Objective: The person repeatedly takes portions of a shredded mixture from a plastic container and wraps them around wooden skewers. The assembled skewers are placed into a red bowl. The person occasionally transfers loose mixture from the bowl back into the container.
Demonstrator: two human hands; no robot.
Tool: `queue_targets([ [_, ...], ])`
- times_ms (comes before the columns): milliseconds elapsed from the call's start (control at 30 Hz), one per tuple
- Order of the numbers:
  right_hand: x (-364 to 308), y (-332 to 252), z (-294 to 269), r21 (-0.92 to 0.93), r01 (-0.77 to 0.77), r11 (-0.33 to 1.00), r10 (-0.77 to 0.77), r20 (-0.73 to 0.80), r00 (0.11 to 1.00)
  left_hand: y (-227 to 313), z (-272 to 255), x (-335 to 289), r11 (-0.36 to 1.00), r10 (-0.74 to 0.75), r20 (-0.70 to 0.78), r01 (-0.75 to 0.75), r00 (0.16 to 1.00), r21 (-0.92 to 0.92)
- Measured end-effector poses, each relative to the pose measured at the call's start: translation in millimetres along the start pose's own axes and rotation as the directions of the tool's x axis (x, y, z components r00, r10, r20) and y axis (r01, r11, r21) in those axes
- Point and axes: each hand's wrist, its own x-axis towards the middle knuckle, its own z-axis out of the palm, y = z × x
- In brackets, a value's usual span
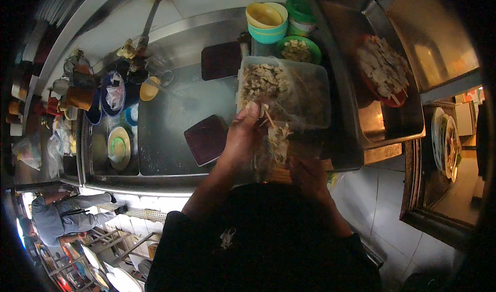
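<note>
My left hand point(243, 134) is closed, thumb and fingers pinching a small pale piece of meat point(264, 108) by the bare tip of a wooden stick. That stick belongs to a skewer of meat point(279, 143), threaded with pale, thin pieces. At its lower end, my right hand point(308, 177) is closed around the skewer, its fingers dim in shadow. Just beyond my hands stands a clear plastic tub point(321, 93); cut meat pieces point(264, 80) fill its left side. A red plate point(393, 100) in the metal tray point(356, 13) at right carries a pile of finished-looking skewers point(383, 67).
Behind the tub are a green bowl point(315, 53) of chopped pieces and stacked yellow and turquoise bowls point(271, 32). Left lies a water-filled sink point(165, 137) with two dark red blocks point(206, 139). Blue basins point(112, 101) stand farther left. A person point(57, 219) is at lower left.
</note>
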Motion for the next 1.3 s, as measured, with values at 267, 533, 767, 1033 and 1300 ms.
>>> queue_targets([
  [267, 5, 18, 6, 0.126, 0.029, 0.992, -0.03, 0.008, 1.0, 17, 10, -9, 0.998, 0.0, -0.051, 0.003, 0.999, 0.067],
  [533, -1, -5, 8, 0.083, -0.05, 0.995, 0.047, 0.04, 0.998, 22, -17, 4, 0.862, 0.018, 0.186, 0.079, 0.982, -0.501],
  [767, 3, 1, 11, -0.014, 0.14, 0.99, -0.14, 0.028, 0.99, 28, 0, 3, 0.956, 0.082, 0.16, -0.032, 0.984, -0.291],
  [1033, 3, -15, 12, -0.132, 0.165, 0.977, -0.167, -0.005, 0.986, 26, 4, 6, 0.965, 0.186, 0.139, -0.154, 0.973, -0.213],
  [1300, -1, -8, 16, -0.152, 0.143, 0.978, -0.145, -0.001, 0.989, 28, 12, -6, 0.981, 0.116, 0.089, -0.1, 0.989, -0.169],
])
